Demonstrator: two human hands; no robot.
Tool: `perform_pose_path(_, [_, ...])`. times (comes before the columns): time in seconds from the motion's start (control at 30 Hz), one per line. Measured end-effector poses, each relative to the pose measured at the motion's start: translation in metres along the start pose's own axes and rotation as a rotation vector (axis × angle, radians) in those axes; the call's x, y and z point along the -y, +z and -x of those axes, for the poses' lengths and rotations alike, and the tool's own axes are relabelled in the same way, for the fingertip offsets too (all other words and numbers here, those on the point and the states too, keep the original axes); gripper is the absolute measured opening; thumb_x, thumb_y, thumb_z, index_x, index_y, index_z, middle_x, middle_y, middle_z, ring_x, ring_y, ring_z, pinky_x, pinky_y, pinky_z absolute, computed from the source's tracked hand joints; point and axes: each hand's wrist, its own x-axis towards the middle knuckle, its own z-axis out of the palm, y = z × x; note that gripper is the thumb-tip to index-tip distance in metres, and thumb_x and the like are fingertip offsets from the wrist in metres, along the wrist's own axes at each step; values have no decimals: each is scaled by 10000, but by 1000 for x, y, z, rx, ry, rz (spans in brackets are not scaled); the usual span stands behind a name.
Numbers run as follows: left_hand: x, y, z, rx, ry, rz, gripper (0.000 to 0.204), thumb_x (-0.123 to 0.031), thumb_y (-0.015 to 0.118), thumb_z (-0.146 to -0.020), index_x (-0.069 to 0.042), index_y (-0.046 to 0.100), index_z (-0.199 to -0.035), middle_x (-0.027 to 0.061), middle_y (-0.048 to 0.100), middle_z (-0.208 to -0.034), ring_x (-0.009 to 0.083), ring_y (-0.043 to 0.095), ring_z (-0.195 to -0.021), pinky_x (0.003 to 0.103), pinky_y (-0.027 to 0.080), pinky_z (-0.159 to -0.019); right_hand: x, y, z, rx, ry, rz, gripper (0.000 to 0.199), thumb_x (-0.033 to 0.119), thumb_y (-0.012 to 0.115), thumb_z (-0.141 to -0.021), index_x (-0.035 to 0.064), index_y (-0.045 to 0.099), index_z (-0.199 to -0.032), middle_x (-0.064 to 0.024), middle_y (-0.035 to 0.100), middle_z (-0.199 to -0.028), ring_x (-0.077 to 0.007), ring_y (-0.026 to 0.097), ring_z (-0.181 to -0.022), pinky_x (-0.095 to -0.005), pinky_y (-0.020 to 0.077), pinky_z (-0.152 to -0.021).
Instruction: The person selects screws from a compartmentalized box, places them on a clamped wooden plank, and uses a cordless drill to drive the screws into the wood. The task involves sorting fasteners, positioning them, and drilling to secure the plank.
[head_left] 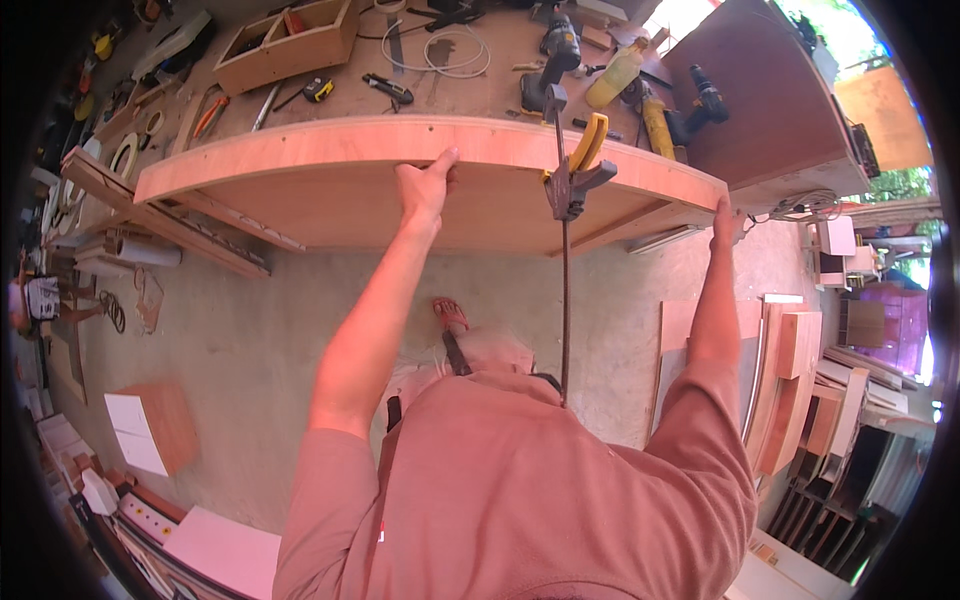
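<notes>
A long pale wooden board [330, 140] runs along the near edge of the workbench, its line bowed by the lens. My left hand [426, 188] is closed on its lower edge near the middle, thumb against the face and the other fingers partly hidden. At the board's right end, my right hand [724, 222] grips the corner, with some fingers out of sight behind it. Between my hands, a bar clamp [567, 190] with a yellow and grey handle sits across the board, its long bar hanging down toward me. Neither hand touches the clamp.
On the bench lie a cordless drill [554, 62], another drill [700, 105], a yellowish bottle [617, 75], a tape measure [318, 90] and an open wooden box [285, 45]. A white-faced box [150, 430] stands on the floor at left; stacked planks [790, 390] lie at right.
</notes>
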Motion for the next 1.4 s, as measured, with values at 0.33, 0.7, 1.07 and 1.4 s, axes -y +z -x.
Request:
perform_pose_path(0.33, [-14,-46,-12,292,-147,-92,296,-238,758,-899,44,699,-969,97,716,-848,153,675,-762,296,551,-652,47,-155,280,494,57,-647,561,303,689,-983,62,497,-1452,-138,505,-1440,-245,530,-1296,-423,488,-1044])
perform_pose_path(0.7, [-86,-93,-7,588,644,-847,377,-223,797,-837,-4,671,-1117,146,698,-1106,211,648,-1056,355,529,-900,116,-245,369,304,-91,-609,382,230,651,-1015,14,593,-1325,-37,659,-1139,-122,611,-1048,-328,499,-1013])
perform_pose_path(1.07, [-81,-27,-70,818,991,-1349,804,-340,831,-721,72,522,-1338,210,570,-1322,352,535,-1211,451,438,-1052,244,-175,283,460,-516,-416,283,33,602,-982,19,611,-1265,-72,600,-1302,-185,605,-1149,-331,504,-982])
perform_pose_path(1.4, [-88,-42,-81,896,1096,-1148,775,-275,789,-718,80,514,-1350,237,536,-1375,360,530,-1219,470,432,-1036,280,-126,264,634,-562,-372,253,60,602,-988,15,612,-1237,-88,581,-1290,-211,590,-1150,-370,501,-967])
